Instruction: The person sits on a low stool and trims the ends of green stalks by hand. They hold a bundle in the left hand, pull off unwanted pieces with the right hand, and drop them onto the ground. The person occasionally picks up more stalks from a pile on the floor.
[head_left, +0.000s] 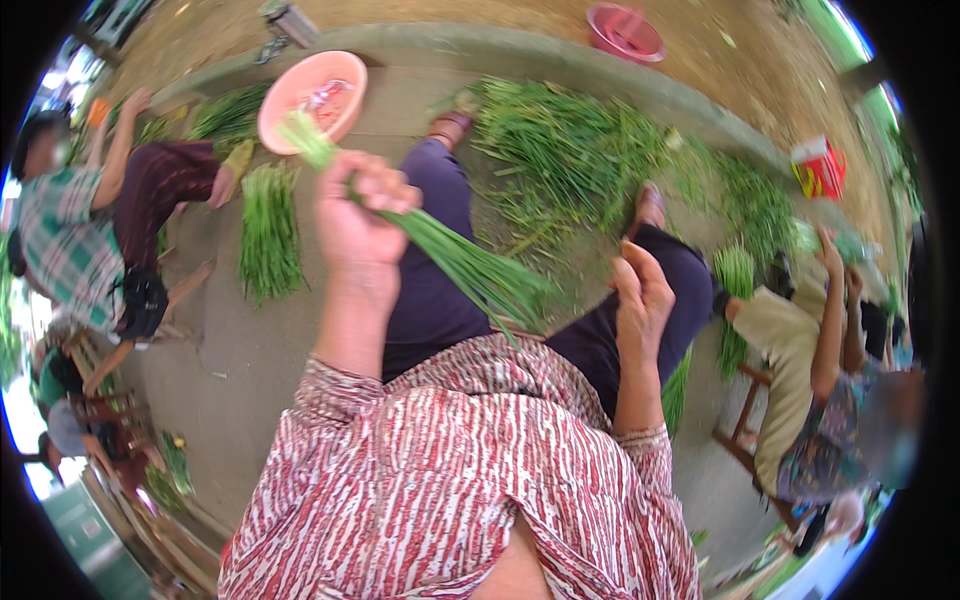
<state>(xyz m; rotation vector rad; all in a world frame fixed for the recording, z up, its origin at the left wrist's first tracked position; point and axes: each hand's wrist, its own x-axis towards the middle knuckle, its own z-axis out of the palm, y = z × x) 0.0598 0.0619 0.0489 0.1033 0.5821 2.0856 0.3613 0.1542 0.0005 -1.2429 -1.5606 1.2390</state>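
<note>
My left hand (367, 210) is closed around a bunch of long, thin green vegetable stalks (469, 262), held at a slant above my lap. The bunch's pale ends point up and left, and its dark green leaf tips hang toward my right knee. My right hand (643, 292) is raised over my right thigh, apart from the bunch. Its fingers are drawn together, and whether something thin sits between them is unclear. Between my feet, a large loose heap of the same green stalks (562, 150) spreads over the concrete floor.
Left of my legs lies a neat bundle of stalks (270, 232), below a pink plastic basin (274, 105). A low concrete curb (450, 45) runs ahead, with a red basin (626, 34) and a red bag (819, 169) beyond. People sit close by on both sides; more bundles (733, 274) lie right.
</note>
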